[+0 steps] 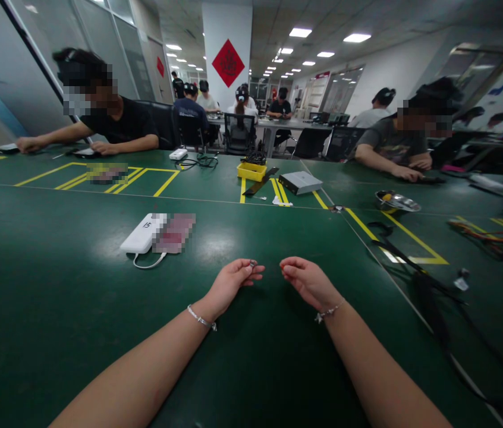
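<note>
My left hand (235,279) is raised over the green table (100,333), its thumb and index finger pinching a small silvery metal piece (252,264). The piece is too small to name. A short gap to the right, my right hand (308,278) has thumb and index finger closed on a tiny reddish-orange thing (283,267), mostly hidden by the fingertips. The two hands do not touch. Left of them lie a white power bank (143,233) marked 15 with a white cable (150,265), and a blurred-out flat object (175,233) beside it.
Farther back are a yellow tray (251,172) with black cables, a grey metal box (300,182), a dark flat strip (261,181) and a metal dish (398,201). Black straps (425,291) lie at right. Two people sit across the table; others work behind.
</note>
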### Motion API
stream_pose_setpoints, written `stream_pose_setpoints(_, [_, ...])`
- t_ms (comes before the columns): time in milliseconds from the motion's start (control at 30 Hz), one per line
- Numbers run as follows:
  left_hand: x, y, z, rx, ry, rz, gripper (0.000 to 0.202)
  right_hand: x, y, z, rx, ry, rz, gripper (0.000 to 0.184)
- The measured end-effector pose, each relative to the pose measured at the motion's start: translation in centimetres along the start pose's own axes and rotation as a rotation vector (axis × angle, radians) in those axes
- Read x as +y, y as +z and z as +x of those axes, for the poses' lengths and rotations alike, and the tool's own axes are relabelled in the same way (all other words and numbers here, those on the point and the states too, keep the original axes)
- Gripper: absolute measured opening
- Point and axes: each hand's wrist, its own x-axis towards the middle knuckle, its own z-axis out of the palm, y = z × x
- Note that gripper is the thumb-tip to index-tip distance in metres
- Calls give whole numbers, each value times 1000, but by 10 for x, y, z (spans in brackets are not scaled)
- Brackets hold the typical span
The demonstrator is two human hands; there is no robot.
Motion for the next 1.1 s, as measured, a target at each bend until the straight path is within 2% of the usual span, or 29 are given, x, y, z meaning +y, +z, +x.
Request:
stream_pose_setpoints(100, [2,1,-1,-11,2,28,18,1,21,-6,-88,74,122,23])
stream_pose_setpoints(200, [2,2,-1,-23,9,33,20,4,25,-7,-115,69,168,23])
stream_pose_setpoints(300, [2,2,-1,-28,14,40,21,8,26,-5,-104,-4,152,25])
stream_pose_setpoints(467, [-2,0,0,-30,24,64,19,12,29,-3,-50,-190,-72,20])
stream_pose_setpoints(633, [-3,0,0,-60,34,105,18,11,31,-5,-58,-269,-161,19])
stream_pose_setpoints(933, [1,3,-1,-61,57,117,21,11,30,-4,-39,-249,-177,14])
stream_pose_setpoints(1100, [-1,4,0,-31,55,80,18,15,31,-3,-47,-129,32,13])
